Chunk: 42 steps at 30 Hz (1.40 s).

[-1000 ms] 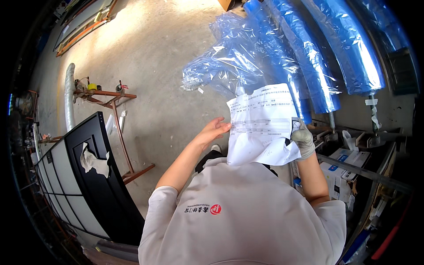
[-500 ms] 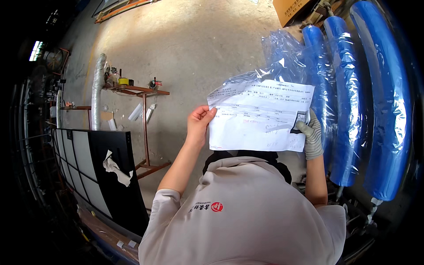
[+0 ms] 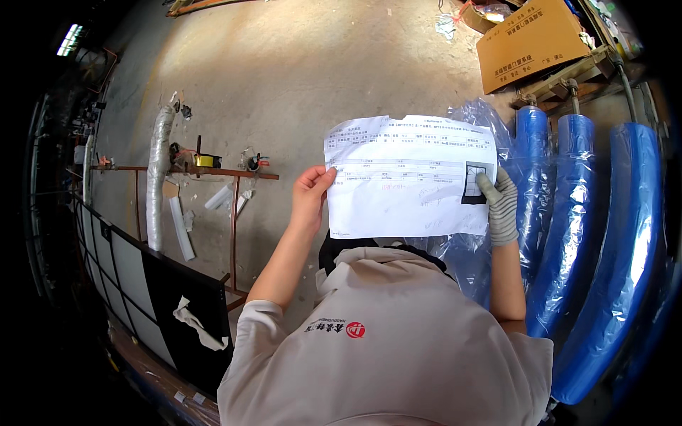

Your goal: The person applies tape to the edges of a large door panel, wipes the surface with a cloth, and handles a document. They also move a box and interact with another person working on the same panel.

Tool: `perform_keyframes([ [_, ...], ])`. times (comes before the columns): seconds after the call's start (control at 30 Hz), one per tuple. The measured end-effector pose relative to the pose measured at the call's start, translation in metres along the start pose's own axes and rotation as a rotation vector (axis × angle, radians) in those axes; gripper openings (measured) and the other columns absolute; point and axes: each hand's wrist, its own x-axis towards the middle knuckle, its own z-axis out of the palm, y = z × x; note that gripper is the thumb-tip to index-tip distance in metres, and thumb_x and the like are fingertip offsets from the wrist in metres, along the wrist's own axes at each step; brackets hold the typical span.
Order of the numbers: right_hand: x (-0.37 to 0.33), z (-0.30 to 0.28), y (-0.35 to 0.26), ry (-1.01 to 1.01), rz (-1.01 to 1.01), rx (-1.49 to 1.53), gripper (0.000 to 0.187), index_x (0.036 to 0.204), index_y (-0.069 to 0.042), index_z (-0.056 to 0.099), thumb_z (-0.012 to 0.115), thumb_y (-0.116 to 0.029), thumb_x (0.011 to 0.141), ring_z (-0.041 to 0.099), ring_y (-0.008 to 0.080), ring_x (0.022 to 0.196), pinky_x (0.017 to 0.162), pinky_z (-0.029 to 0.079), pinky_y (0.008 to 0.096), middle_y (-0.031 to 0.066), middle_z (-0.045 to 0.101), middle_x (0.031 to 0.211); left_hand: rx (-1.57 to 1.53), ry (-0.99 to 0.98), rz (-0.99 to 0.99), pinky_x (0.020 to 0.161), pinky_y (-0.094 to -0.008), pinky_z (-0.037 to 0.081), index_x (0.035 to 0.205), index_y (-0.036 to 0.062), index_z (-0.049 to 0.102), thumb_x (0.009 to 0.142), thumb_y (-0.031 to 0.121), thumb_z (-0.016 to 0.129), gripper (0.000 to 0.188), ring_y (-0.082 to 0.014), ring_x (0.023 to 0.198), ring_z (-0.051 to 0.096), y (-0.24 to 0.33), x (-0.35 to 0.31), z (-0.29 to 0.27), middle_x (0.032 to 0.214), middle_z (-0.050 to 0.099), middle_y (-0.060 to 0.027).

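Note:
A white printed sheet of paper (image 3: 398, 192) is stretched out in front of my body, with table lines and a small dark grid drawing at its right side. My bare left hand (image 3: 310, 190) pinches its left edge between thumb and fingers. At the right edge my right hand (image 3: 501, 206), in a striped grey glove, grips the paper with the thumb on top, over the drawing. The fingers behind the sheet are hidden.
Several rolls of blue plastic film (image 3: 568, 213) lie along my right, with loose clear film beside them. A cardboard box (image 3: 529, 46) is at the far right. To the left are a rusty metal frame (image 3: 234, 234), a wrapped roll (image 3: 158, 177) and a dark framed panel (image 3: 185, 305) bearing a glove-like cloth.
My view has shifted, bringing more of the cardboard box and roll ends into sight. The paper is held flatter and slightly further left in the picture; both hands keep their hold.

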Motion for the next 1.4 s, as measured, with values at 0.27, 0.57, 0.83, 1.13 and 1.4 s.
perform_keyframes([
  [0.27, 0.138, 0.075, -0.049, 0.297, -0.153, -0.154, 0.020, 0.094, 0.001, 0.064, 0.063, -0.017, 0.086, 0.054, 0.0042, 0.069, 0.062, 0.044, 0.0193, 0.0024, 0.064, 0.079, -0.035, -0.114, -0.048, 0.064, -0.0202, 0.044, 0.087, 0.0021, 0.062, 0.090, 0.012, 0.057, 0.012, -0.0055, 0.067, 0.055, 0.090, 0.192, 0.015, 0.079, 0.064, -0.0009],
  [0.57, 0.246, 0.073, -0.080, 0.417, -0.099, -0.172, 0.026, 0.092, 0.001, 0.064, 0.061, -0.024, 0.089, 0.051, 0.0039, 0.070, 0.062, 0.043, 0.0193, -0.0008, 0.062, 0.076, -0.012, -0.211, -0.120, 0.064, -0.0238, 0.047, 0.088, 0.0009, 0.060, 0.093, 0.018, 0.054, 0.018, -0.0089, 0.069, 0.057, 0.128, 0.335, 0.086, 0.082, 0.065, -0.0049],
  [0.83, 0.423, -0.007, -0.072, 0.373, 0.000, 0.058, 0.028, 0.097, 0.000, 0.065, 0.060, -0.026, 0.089, 0.056, 0.0064, 0.073, 0.068, 0.046, 0.0210, 0.0011, 0.064, 0.082, 0.245, -0.337, -0.431, 0.074, -0.0286, 0.050, 0.104, 0.0008, 0.061, 0.085, 0.015, 0.066, 0.025, -0.0136, 0.082, 0.062, 0.127, 0.476, 0.197, 0.097, 0.066, -0.0075],
  [1.13, 0.608, -0.124, -0.173, 0.024, -0.118, 0.601, 0.067, 0.128, 0.000, 0.045, 0.066, -0.040, 0.079, 0.056, 0.0203, 0.107, 0.093, 0.043, 0.0334, 0.0116, 0.058, 0.117, 0.174, -0.412, -0.333, 0.080, -0.0299, 0.048, 0.106, 0.0007, 0.061, 0.087, 0.010, 0.061, 0.021, -0.0158, 0.091, 0.061, 0.154, 0.624, 0.393, 0.104, 0.064, -0.0070],
  [1.4, 0.773, -0.141, -0.170, 0.144, -0.080, 0.554, 0.072, 0.130, 0.004, 0.041, 0.068, -0.039, 0.079, 0.047, 0.0245, 0.118, 0.101, 0.035, 0.0350, 0.0149, 0.049, 0.127, -0.054, -0.498, -0.349, 0.093, -0.0337, 0.043, 0.119, 0.0021, 0.053, 0.091, 0.011, 0.055, 0.030, -0.0181, 0.109, 0.054, 0.167, 0.732, 0.565, 0.120, 0.057, -0.0080],
])
